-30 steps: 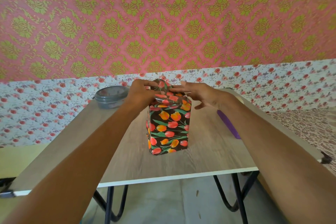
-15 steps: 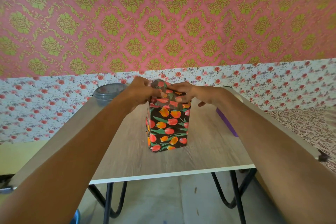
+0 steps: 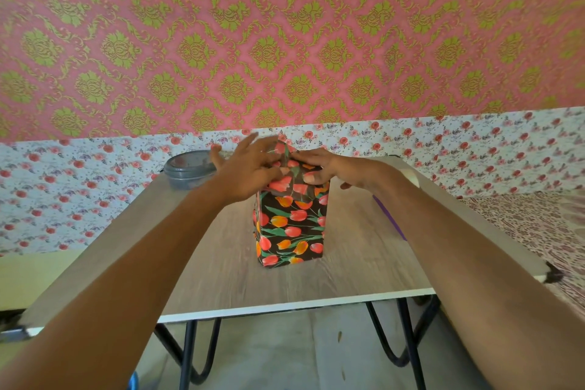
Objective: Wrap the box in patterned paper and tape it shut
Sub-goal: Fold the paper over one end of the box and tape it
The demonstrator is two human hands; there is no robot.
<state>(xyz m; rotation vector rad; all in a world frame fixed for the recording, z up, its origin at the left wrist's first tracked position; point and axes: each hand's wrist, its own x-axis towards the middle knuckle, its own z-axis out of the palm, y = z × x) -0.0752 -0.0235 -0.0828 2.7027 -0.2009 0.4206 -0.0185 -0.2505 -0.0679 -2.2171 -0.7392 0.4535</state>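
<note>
The box (image 3: 291,231) stands upright a little below the middle of the frame, on the centre of a wood-grain table (image 3: 221,282). It is covered in the patterned paper (image 3: 295,189), which is dark with red and orange tulips. The sides of the box are wrapped smooth, while at the top the paper is bunched into loose folds with one flap sticking up between the two hands. The left hand (image 3: 250,168) reaches in from the lower left and hovers over the top left of the box. Its fingers are straight and spread, blurred by motion, and their tips are at the raised flap. The right hand (image 3: 321,168) comes in from the lower right and lies over the top right of the box. Its fingers are laid on the folded paper and its thumb is against the near flap, but whether it pinches the paper or only presses it down cannot be told. A round grey container (image 3: 189,168) with a lid sits at the far left corner of the table, just behind the left hand. A purple object (image 3: 390,217) lies along the table's right side, partly hidden by the right forearm. Black bent-rod legs (image 3: 408,336) show under the near edge.
</note>
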